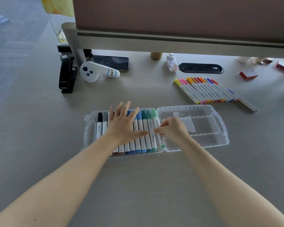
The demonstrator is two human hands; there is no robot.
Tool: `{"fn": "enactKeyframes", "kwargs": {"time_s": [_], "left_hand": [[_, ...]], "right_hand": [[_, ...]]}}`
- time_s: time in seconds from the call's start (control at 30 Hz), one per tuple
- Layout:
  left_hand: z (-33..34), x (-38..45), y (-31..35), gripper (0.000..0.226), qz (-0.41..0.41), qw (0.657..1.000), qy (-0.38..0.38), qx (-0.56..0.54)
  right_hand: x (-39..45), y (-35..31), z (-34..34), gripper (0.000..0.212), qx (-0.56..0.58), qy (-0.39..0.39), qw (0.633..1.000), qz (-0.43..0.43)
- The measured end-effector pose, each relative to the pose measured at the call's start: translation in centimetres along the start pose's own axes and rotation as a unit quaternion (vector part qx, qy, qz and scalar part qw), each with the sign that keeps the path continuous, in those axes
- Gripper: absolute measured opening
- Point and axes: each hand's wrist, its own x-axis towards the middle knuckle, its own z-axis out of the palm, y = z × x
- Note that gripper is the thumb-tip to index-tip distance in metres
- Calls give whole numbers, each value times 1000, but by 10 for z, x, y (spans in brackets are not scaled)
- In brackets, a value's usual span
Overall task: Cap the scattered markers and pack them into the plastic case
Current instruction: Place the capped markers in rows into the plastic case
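A clear plastic case (220, 126) lies open on the desk in two halves. Its left half holds a row of capped markers (143, 138) in black, grey, browns, blues and greens. My left hand (123, 125) lies flat on the middle of that row with fingers spread. My right hand (172, 130) pinches the light green marker (155, 115) at the right end of the row. The right half of the case has no markers in it. A second row of capped markers (208, 90) in yellow, pink, orange, red and purple lies on the desk behind the case, to the right.
At the back left are a black stapler (67, 76), a white controller (93, 72) and a phone (111, 62). A small glass bottle (171, 62), a cable grommet (201, 68) and red boxes (248, 74) sit at the back right under a raised shelf (170, 41).
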Motion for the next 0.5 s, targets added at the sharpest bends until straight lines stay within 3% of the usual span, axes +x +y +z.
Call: {"fn": "enactKeyframes", "kwargs": {"time_s": [0.13,0.23,0.33,0.5], "left_hand": [[-2,-1,0,86,3,1000,3,-18],[-1,0,7,99,14,1000,-4,-20],[2,4,19,89,28,999,-18,14],[10,18,39,84,38,994,-52,86]], "right_hand": [[-2,0,3,30,-53,-7,999,-6],[-3,0,-2,28,-61,11,998,-15],[-1,7,-14,14,-27,62,997,-22],[18,31,-45,32,5,157,987,-43]]}}
